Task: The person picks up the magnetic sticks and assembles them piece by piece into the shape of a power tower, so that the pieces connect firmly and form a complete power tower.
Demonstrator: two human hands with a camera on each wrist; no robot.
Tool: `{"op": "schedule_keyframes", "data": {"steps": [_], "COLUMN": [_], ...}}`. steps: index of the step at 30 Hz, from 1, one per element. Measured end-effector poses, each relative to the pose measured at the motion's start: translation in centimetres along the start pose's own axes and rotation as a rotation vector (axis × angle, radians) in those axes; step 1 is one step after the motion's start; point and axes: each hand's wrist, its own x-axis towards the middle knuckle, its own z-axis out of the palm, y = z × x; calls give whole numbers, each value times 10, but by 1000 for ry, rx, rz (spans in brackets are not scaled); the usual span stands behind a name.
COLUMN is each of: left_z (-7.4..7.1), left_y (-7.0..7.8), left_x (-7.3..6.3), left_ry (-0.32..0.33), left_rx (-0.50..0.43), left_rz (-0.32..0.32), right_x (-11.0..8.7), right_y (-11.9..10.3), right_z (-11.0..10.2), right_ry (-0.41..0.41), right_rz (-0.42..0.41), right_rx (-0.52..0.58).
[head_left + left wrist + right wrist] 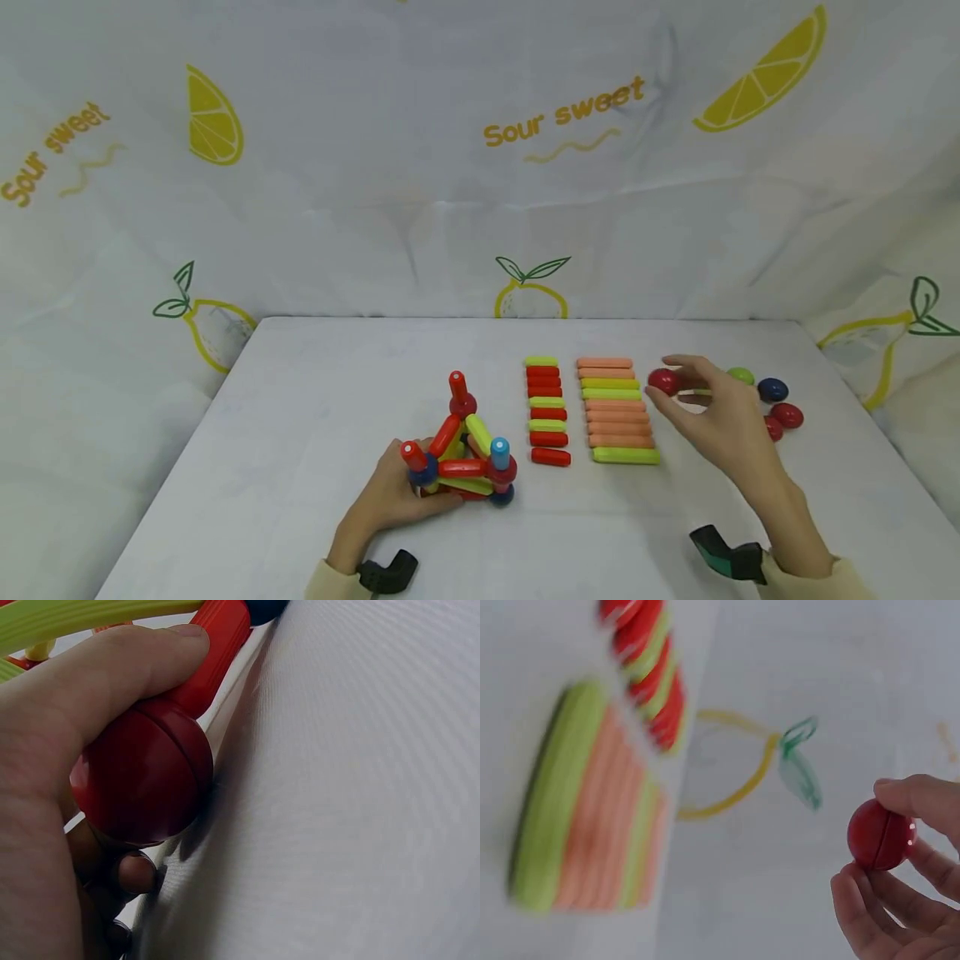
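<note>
A frame of coloured rods and balls [461, 468] stands at the table's middle, with two red rods and a blue rod [500, 452] pointing up from its top corners. My left hand [390, 493] grips its lower left side. In the left wrist view, the thumb presses along a red rod [219, 656] beside a red ball [142, 776] at the base, the fingers curling behind. My right hand [726, 421] is raised over the table's right side, pinching a red ball [663, 382] between thumb and fingertips. A seam shows across this ball [876, 834] in the right wrist view.
A column of short red and green rods [548, 414] lies right of the frame. Beside it is a column of longer orange, yellow and green rods [618, 417]. Loose balls, including a blue one [772, 389] and a red one [787, 415], lie beyond my right hand.
</note>
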Motion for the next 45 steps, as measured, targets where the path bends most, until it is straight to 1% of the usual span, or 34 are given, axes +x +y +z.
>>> {"op": "schedule_keyframes", "data": {"steps": [3, 5, 7, 9, 11, 13, 15, 18, 21, 22, 24, 26, 29, 31, 32, 33, 35, 37, 39, 42, 43, 44, 45], "left_z": [0, 1, 1, 0, 0, 0, 0, 0, 0, 0, 0, 0, -1, -2, -3, -3, -3, -3, -3, -2, -2, -2, -1], "left_y": [0, -1, -1, -2, -2, -1, -1, 0, 0, -1, -2, -2, -2, -1, -1, 0, 0, 0, 0, 0, 0, 0, -1], "left_x": [-1, -1, -1, -1, -1, 0, 1, 0, 0, 0, 0, 0, 0, 1, 1, 1, 1, 1, 0, -1, -1, -1, -1], "left_ry": [3, 4, 7, 9, 11, 13, 16, 20, 20, 16, 8, 0, 5, 11, 13, 12, 8, 4, 5, 8, 4, 1, -2], "left_rx": [15, 15, 11, 1, -4, -1, 9, 17, 7, 5, 4, 16, 37, 30, 24, 13, -3, -4, 5, 15, 10, 8, 7], "left_rz": [-12, -16, -7, 5, 13, 27, 34, 35, 27, 29, 32, 29, 28, 23, 21, 27, 23, 13, 9, -1, -4, -2, -4], "right_x": [1, 0, -3, -7, -11, -14, -17, -19, -20, -19, -17, -13, -8, -6, -7, -8, -13, -19, -24, -27, -28, -30, -32], "right_y": [-52, -81, -104, -120, -131, -138, -141, -142, -138, -135, -122, -98, -46, -7, 12, 28, 57, 77, 88, 95, 96, 97, 98], "right_z": [3, 7, 13, 21, 29, 37, 44, 47, 41, 38, 28, 19, 7, 0, -3, -6, -11, -13, -15, -17, -18, -18, -19], "right_ry": [-9, -23, -53, -97, -147, -200, -236, -267, -270, -253, -190, -91, 54, 114, 129, 123, 94, 37, -26, -96, -103, -93, -65], "right_rz": [-118, -201, -271, -329, -355, -352, -331, -297, -260, -256, -228, -191, -95, -29, 5, 47, 107, 168, 220, 273, 280, 280, 278], "right_rx": [174, 264, 328, 379, 411, 422, 427, 419, 382, 359, 278, 200, 49, -30, -74, -123, -185, -225, -258, -287, -297, -297, -300]}}
